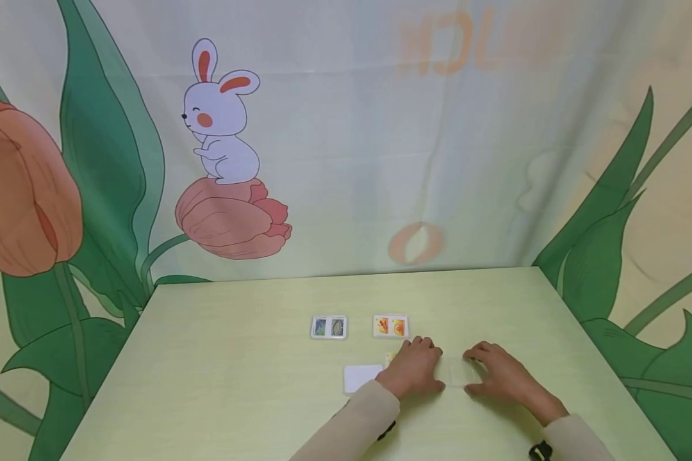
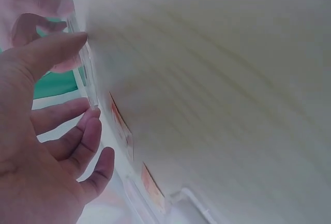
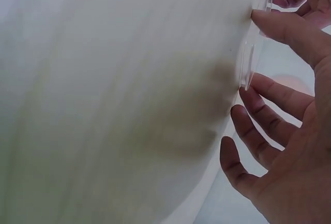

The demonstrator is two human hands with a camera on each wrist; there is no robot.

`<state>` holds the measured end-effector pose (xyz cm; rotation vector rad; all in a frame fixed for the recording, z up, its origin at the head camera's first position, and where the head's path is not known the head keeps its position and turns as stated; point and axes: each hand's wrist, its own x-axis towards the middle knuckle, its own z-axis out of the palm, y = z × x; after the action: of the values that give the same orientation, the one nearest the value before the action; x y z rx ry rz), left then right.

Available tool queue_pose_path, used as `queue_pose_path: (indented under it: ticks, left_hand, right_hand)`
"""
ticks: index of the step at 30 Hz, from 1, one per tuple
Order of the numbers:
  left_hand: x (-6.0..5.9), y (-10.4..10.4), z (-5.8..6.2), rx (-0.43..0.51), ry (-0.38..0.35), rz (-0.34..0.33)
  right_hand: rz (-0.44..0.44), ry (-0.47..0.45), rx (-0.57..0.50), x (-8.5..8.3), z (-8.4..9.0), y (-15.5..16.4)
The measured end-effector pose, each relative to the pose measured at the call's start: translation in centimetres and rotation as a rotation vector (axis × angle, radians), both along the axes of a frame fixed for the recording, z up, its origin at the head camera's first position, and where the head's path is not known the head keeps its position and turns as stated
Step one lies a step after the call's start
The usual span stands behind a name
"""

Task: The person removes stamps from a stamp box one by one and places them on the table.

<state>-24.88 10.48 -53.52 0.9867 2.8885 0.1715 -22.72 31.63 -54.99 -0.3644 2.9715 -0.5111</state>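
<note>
Two picture cards are lying side by side on the table (image 1: 207, 358), one card (image 1: 329, 327) left of the other (image 1: 390, 326). A blank card (image 1: 360, 376) is lying nearer, just left of the left hand (image 1: 415, 368).
</note>
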Motion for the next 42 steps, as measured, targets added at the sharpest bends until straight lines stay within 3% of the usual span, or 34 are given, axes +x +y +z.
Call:
queue_pose_path:
  ticks: [9,20,24,33,42]
  left_hand:
    - [-0.5,-0.4,0.4,-0.012,-0.002,-0.011]
    - [-0.5,-1.3,2.2,0.008,0.035,-0.043]
    - [-0.4,-2.0,2.9,0.029,0.051,-0.059]
    - [0.2,-4.4,4.0,0.081,0.087,-0.063]
    - [0.8,-6.6,5.4,0.134,0.082,-0.071]
  right_hand:
    - [0.032,0.035,0.046,-0.5,0.2,0.0]
    - [0.049,0.051,-0.047,0.1,2.1,-0.3]
    - [0.065,0.064,-0.058,0.2,2.6,-0.7]
    - [0.138,0.182,-0.063,0.5,3.5,-2.2]
    - [0.182,0.235,-0.049,0.5,4.8,-3.8]
